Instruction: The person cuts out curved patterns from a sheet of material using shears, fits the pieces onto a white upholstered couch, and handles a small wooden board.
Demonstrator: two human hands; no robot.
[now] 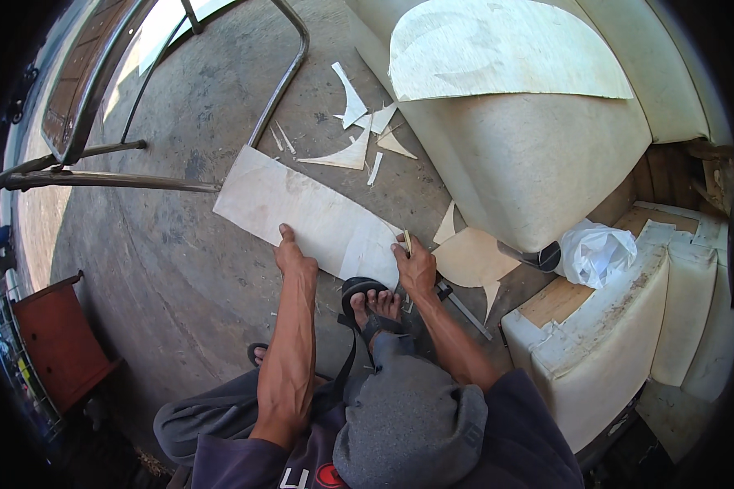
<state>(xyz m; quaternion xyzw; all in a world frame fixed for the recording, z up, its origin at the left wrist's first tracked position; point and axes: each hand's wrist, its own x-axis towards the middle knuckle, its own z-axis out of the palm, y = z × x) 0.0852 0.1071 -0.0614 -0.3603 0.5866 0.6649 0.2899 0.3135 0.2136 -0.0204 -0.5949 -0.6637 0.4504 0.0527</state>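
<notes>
Left hand [295, 257] pinches board [302, 208], near edge. Right hand [417, 267] grips stick [407, 240] at board's right end. Board flat, pale.

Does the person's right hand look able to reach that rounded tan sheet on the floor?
Likely yes: the rounded tan sheet lies beside the right hand, nothing visibly between them, though that hand is at the edge of the pale board and seems to hold a thin stick.

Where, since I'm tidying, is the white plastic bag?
At right in the head view, the white plastic bag rests on the lower cream upholstered piece, rightward of the right hand.
</notes>
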